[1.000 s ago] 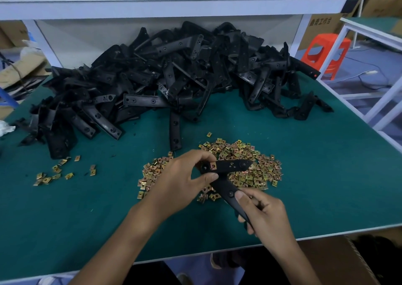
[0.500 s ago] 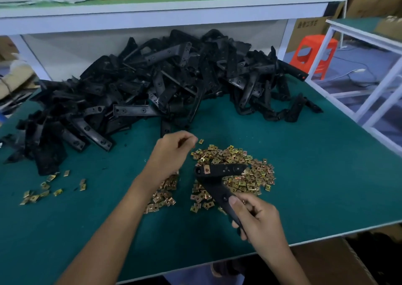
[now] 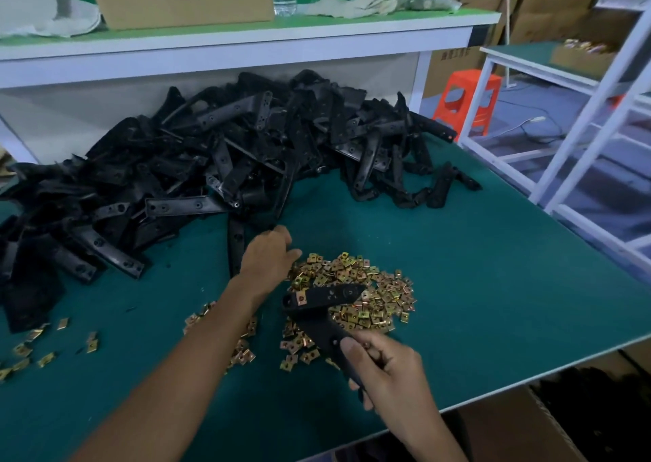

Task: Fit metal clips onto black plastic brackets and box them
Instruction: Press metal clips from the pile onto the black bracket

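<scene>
On the table [image 3: 493, 285] the bracket pile [image 3: 218, 165] fills the upper left. The clip pile [image 3: 355, 278] lies below it at centre, one bracket [image 3: 324, 301] over it. Loose clips [image 3: 45, 359] lie lower left, and a stool [image 3: 468, 98] stands upper right.

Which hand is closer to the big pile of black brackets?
Left. The left hand is at the near edge of the pile; the right hand is further back, gripping one bracket.

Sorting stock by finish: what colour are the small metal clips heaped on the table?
The small metal clips are brassy gold; head view shows it best.
</scene>
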The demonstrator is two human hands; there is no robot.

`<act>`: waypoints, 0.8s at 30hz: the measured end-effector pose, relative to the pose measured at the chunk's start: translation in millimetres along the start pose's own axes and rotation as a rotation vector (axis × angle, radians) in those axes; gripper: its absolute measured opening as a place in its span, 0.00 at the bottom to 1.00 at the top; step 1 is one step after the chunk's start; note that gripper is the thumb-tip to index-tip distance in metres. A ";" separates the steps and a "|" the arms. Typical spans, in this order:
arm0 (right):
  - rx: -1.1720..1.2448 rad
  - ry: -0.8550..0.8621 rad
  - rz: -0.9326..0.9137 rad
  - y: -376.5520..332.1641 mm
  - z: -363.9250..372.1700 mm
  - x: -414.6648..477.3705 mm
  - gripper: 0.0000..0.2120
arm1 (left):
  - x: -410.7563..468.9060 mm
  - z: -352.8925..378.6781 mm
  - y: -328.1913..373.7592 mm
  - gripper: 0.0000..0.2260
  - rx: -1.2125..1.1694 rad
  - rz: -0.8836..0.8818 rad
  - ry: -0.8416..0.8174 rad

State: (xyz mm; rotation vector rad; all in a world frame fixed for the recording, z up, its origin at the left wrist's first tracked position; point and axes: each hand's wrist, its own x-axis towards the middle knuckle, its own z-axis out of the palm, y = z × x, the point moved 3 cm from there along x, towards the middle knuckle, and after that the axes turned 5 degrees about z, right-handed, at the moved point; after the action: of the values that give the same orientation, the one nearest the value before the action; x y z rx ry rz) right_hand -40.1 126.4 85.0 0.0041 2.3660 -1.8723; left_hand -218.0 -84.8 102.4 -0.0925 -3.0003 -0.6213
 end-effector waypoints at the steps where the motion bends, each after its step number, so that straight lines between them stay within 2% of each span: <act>1: -0.010 0.001 -0.005 0.4 -0.1 0.1 0.05 | -2.5 -1.1 -4.5 0.09 0.011 -0.007 0.017; 4: -0.025 0.000 -0.011 1.3 0.4 0.0 0.06 | -7.6 -6.0 -12.1 0.09 -0.016 -0.022 -0.014; 8: -0.019 -0.002 0.000 1.3 1.3 0.0 0.06 | -15.5 -18.0 -10.3 0.07 -0.170 -0.051 -0.014; 14: -0.025 0.007 -0.002 -0.4 2.7 -0.5 0.07 | -54.0 -54.5 22.3 0.01 -0.526 0.043 0.045; 17: -0.030 0.018 0.009 0.2 3.6 0.9 0.06 | -78.4 -61.9 41.7 0.04 -0.768 0.116 -0.031; 24: -0.039 0.008 -0.004 1.5 2.7 1.2 0.05 | -108.7 -52.4 49.2 0.06 -0.843 0.109 -0.114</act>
State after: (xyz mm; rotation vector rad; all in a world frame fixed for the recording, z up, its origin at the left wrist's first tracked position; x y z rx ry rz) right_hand -40.9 124.0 82.8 0.0039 2.4088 -1.8311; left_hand -102.9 -65.3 160.3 -0.3374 -2.5710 -1.8475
